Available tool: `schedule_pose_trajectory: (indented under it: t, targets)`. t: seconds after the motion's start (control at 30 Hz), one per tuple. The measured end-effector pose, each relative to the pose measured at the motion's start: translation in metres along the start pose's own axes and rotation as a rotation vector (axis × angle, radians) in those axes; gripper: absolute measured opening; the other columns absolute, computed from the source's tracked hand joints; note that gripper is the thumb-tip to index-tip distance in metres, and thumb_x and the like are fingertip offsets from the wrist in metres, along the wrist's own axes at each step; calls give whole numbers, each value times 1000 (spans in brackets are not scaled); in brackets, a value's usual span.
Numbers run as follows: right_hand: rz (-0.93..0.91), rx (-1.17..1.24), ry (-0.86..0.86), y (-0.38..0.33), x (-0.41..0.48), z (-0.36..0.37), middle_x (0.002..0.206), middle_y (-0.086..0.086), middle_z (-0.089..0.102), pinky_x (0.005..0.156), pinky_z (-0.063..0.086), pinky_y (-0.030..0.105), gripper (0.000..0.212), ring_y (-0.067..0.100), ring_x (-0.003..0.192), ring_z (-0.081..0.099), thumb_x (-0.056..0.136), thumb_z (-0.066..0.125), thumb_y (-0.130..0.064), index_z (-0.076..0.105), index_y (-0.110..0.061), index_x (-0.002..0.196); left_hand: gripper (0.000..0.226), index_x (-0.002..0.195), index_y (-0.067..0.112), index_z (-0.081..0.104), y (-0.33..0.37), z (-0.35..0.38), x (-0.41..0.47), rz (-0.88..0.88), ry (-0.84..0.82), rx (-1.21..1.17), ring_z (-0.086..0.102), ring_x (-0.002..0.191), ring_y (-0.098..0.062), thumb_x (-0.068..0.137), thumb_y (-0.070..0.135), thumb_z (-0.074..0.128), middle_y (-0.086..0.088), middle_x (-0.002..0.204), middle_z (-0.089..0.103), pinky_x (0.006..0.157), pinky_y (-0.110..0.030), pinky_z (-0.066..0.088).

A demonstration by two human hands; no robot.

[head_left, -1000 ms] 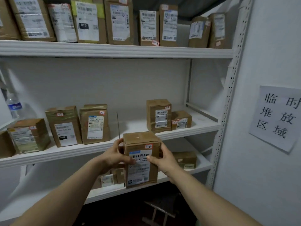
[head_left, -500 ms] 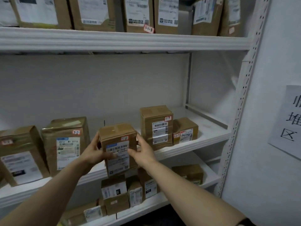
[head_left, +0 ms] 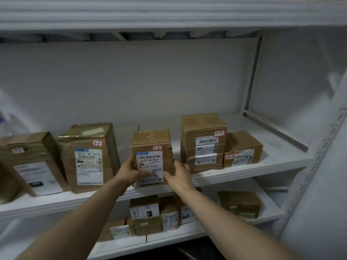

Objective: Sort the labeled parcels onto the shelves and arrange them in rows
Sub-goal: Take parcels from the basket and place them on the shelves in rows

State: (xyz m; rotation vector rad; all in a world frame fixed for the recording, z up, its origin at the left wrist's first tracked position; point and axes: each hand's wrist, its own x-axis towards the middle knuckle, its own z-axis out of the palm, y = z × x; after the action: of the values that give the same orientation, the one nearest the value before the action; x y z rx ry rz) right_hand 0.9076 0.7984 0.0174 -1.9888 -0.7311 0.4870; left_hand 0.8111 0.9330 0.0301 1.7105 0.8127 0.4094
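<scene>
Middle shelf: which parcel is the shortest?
The squat brown cardboard box at the far right, beside the tall brown box; every other parcel there stands taller.

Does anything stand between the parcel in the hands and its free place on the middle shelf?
Nothing visible blocks it. The held parcel is already in the gap between the tall parcel and the taped box on the middle shelf.

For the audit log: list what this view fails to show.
Head view only:
1. Label print on held parcel: blurred; left hand thumb covers part.
2. Tops of lower parcels: hidden by middle shelf.
3. Load of top shelf: cut off by the upper edge.
4. Part of leftmost parcel: cut by the left edge.
</scene>
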Motion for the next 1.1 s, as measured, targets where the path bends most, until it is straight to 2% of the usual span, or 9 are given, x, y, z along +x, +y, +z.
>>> schedule_pose_trajectory:
  t: [0.07,0.47,0.57,0.67,0.73,0.87,0.93,1.03,1.1]
  targets:
    - [35,-28,-17,4,5,5,139,7,39,108,37,35,40,23,127,46,93,56,-27,48,-20,132,40,108,17,56,-7,8,-2,-29,22,16,64,93,-17,75,9,77,-1,103,65,72,-26,51]
    - [102,175,-140,14,19,10,132,4,56,107,39,37,41,20,126,49,94,52,-8,46,-19,133,32,110,15,54,-14,21,5,-48,114,102,59,104,-19,82,13,71,-5,114,63,93,-36,47]
    - [38,114,-149,14,15,4,130,3,56,106,40,34,43,19,124,50,92,52,-6,46,-19,133,60,131,9,41,-13,29,7,-57,200,118,54,119,-26,81,14,73,-11,129,57,101,-41,45]
    - [-50,22,61,23,4,-4,119,-4,60,97,45,27,41,13,113,55,89,53,-2,55,-20,125,103,151,8,5,-10,47,-12,-56,487,231,21,141,-34,77,17,77,-20,152,20,114,-48,24]
    - [-66,-4,208,34,-4,-14,102,-11,60,83,46,20,31,8,99,57,88,54,-2,61,-25,108,98,149,9,14,-14,62,-30,174,577,402,16,139,-34,75,16,77,-18,150,16,114,-46,19]
    - [-50,12,376,56,-9,-47,83,-11,57,65,39,16,23,9,84,55,86,55,-2,57,-25,81,48,118,10,42,-18,95,-43,763,338,473,42,107,-23,75,13,64,-4,113,37,95,-26,36]
    - [-45,-22,462,66,-7,-67,82,-8,57,64,37,19,24,12,83,55,85,55,0,55,-23,79,41,120,11,47,-9,112,-44,718,172,451,48,101,-19,81,10,60,4,107,38,87,-19,39]
    - [-110,-83,599,80,3,-100,88,-7,55,68,40,20,25,17,89,56,81,58,2,56,-22,83,61,142,14,34,0,137,-42,505,87,350,43,124,-16,87,11,61,1,130,39,107,-30,38]
    - [-158,-204,666,88,14,-125,102,-6,54,86,45,27,25,19,103,52,80,61,-1,60,-22,94,69,144,19,28,8,150,-36,410,62,307,35,132,-15,86,12,63,1,140,36,111,-31,31]
